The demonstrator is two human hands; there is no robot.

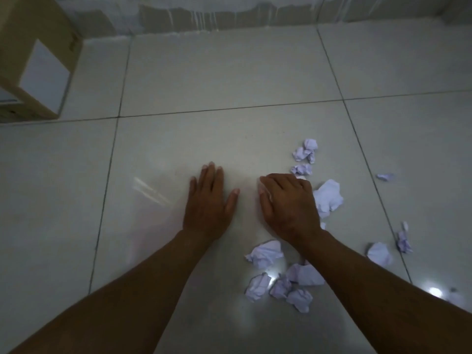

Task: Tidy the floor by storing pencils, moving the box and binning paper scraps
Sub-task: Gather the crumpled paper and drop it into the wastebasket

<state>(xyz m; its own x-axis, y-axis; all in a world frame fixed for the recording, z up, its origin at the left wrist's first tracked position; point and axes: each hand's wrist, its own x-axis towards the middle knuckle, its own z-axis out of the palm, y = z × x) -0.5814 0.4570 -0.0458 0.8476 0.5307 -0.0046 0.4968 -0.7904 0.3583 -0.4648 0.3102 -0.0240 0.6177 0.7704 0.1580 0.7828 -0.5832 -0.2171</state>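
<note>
The right hand (pixel 287 203) curls its fingers (pixel 278 182) over a crumpled scrap of white paper (pixel 267 191), which shows only as a pale sliver between thumb and forefinger; whether the scrap is lifted or pressed to the floor cannot be told. Beside it, the left hand (pixel 208 200) lies flat and empty on the glossy pale grey floor tiles (pixel 204 80), fingers together and pointing away from the person, thumb splayed toward the right hand.

A large crumpled ball of white paper (pixel 328 198) sits touching the right hand's outer edge. Beyond the knuckles lies a small cluster of wadded white scraps (pixel 305 154), strung roughly along a line running away from the person. A tighter heap of crumpled white paper pieces (pixel 278 277) lies near the right forearm, partly under it. More loose scraps (pixel 380 252) are scattered further right, well apart.

A tan cardboard box with a white label (pixel 38 62) stands at far left, against the stained base of the wall (pixel 204 19), well clear of both hands. Bright spots of reflected light glare off the tiles near the heap.
</note>
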